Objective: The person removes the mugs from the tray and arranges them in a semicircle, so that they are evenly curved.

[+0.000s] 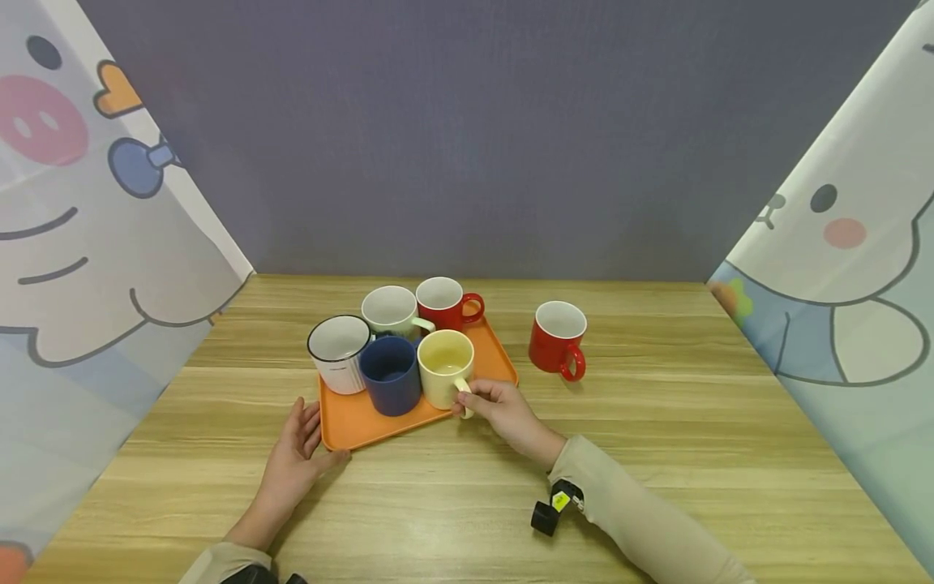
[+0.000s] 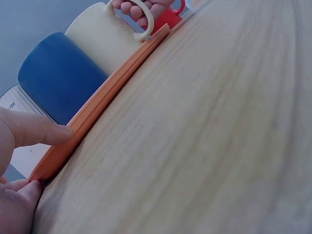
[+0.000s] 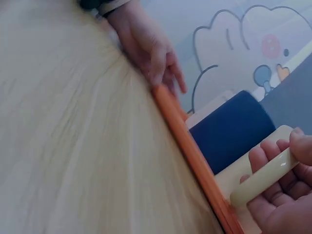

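A pale yellow mug point(image 1: 443, 375) stands at the front right of an orange tray point(image 1: 350, 434). My right hand point(image 1: 508, 415) holds its handle point(image 3: 263, 178) between thumb and fingers. Beside it on the tray is a dark blue mug point(image 1: 391, 381). A white mug with a dark rim point(image 1: 341, 361) stands at the left, a pale mug point(image 1: 390, 310) and a red mug point(image 1: 441, 308) behind. My left hand point(image 1: 293, 458) rests at the tray's front left corner, fingers along the left side and thumb against the front rim. In the left wrist view the thumb point(image 2: 41, 129) touches that rim.
A second red mug point(image 1: 558, 337) stands on the wooden table point(image 1: 657, 422), right of the tray and off it. A grey wall point(image 1: 474, 146) closes the back. Panels with cartoon prints flank the table on both sides.
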`<state>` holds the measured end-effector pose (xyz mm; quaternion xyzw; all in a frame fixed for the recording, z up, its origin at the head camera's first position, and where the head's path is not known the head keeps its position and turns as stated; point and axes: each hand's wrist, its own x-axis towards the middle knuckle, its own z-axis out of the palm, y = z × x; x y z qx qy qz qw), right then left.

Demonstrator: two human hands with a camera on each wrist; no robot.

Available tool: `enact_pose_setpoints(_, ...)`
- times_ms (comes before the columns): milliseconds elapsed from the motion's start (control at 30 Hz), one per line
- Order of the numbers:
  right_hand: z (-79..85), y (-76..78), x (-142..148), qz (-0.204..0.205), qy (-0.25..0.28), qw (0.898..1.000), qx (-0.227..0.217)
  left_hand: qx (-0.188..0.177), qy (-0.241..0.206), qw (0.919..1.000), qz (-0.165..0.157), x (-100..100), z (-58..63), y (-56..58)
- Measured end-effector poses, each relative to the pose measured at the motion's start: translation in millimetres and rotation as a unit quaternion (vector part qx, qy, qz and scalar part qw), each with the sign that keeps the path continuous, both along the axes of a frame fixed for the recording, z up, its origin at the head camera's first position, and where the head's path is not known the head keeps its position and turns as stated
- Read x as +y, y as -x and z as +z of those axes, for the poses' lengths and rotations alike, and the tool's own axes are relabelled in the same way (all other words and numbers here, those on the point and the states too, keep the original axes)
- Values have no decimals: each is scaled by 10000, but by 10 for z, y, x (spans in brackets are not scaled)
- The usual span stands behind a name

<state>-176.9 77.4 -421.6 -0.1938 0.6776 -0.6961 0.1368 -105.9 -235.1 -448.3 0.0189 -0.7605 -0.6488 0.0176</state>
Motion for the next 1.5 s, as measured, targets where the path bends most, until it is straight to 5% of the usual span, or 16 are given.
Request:
enact_pose_setpoints(633,117,52,77,-155,564,9972,-473,2,-11,10000,-14,-5,-14,-9)
enact_pose_setpoints(1500,563,72,366,-349,662,9965,379,58,48,10000,-21,-7,-1,-19)
